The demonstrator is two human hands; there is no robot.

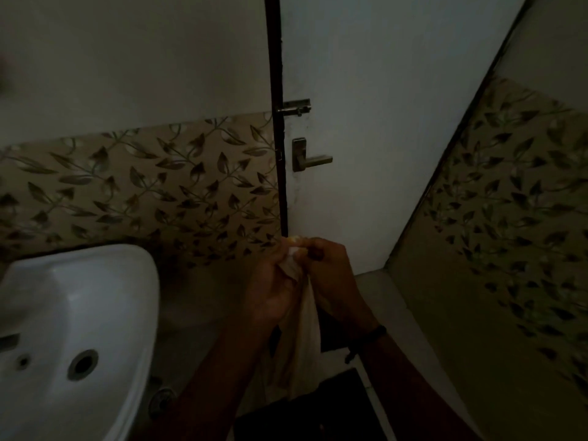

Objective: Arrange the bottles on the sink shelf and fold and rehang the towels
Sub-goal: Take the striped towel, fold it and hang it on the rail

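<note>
Now, step in hand: judged to be towel folding; the top edge is gathered, no fold is finished yet.
Towel [302, 338]: pale cloth, held up in front of the door [366, 122], bunched at the top between both hands; the rest hangs down between the forearms. The lower end is lost in the dark.
Left hand [273, 291]: fingers curled round the bunched top of the towel, grasping it.
Right hand [331, 275]: fingertips pinched on the same top edge, just beside the left hand and touching it; a dark wristband [372, 335] is worn.
Bottles, shelf, rail: not in view; that part of the task cannot be judged.
Around: white sink [105, 281] at lower left, well apart from the towel; leaf tiles [159, 186] behind it; door handle [313, 159] and bolt [294, 107] above the hands; dark mat [318, 409] on the floor below.
How to do it well: the two top corners should be found and drawn apart so the cloth is spread flat, not twisted. Edges should be matched before the halves are brought together. The hanging end should be kept off the floor and off the sink rim.
Risk: light is poor, so corners may be misjudged; a bunched grip probably gives a crooked fold.
Progress: early to middle, by guess; rehanging not yet done.
</note>
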